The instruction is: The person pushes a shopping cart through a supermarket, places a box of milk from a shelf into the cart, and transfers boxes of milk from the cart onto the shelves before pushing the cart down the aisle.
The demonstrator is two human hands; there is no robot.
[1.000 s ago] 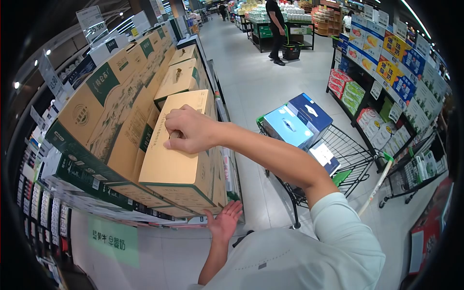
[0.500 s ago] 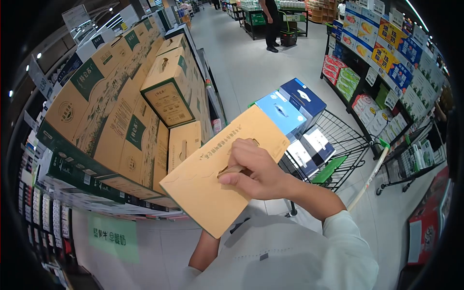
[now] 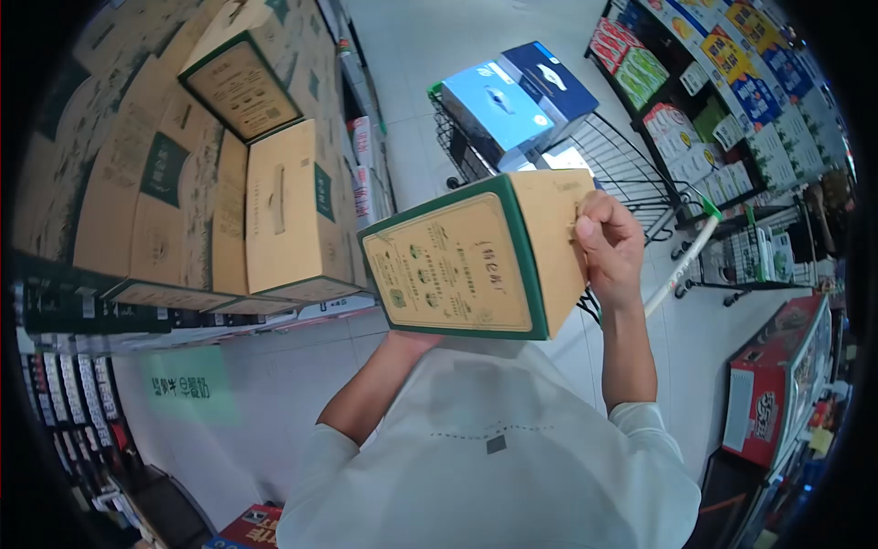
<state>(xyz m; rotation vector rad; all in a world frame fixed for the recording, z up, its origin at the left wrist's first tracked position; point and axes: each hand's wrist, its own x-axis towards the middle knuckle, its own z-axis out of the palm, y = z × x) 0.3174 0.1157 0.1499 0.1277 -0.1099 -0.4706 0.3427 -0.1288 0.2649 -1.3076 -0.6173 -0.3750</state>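
A tan carton with dark green edges [image 3: 457,265] is held in front of my chest, tilted, with its printed end face toward the camera. My right hand [image 3: 608,240] is closed on the handle at its top face. Under the carton's lower left edge, my left hand [image 3: 413,342] supports it; its fingers are hidden beneath. Just beyond the carton stands a shopping cart [image 3: 631,174] holding a light blue box [image 3: 497,108], a dark blue box [image 3: 551,80] and partly covered white ones.
Stacked tan cartons [image 3: 285,206] fill the left side. Shelves of packaged goods [image 3: 690,151] stand at the right, with another cart [image 3: 754,256] beside them. A red display case [image 3: 773,393] is at the lower right. A green floor sign [image 3: 187,386] lies lower left.
The carton has come off the stack, moved right toward my body and turned so its end face shows. My left hand has gone under it. The view has tipped downward.
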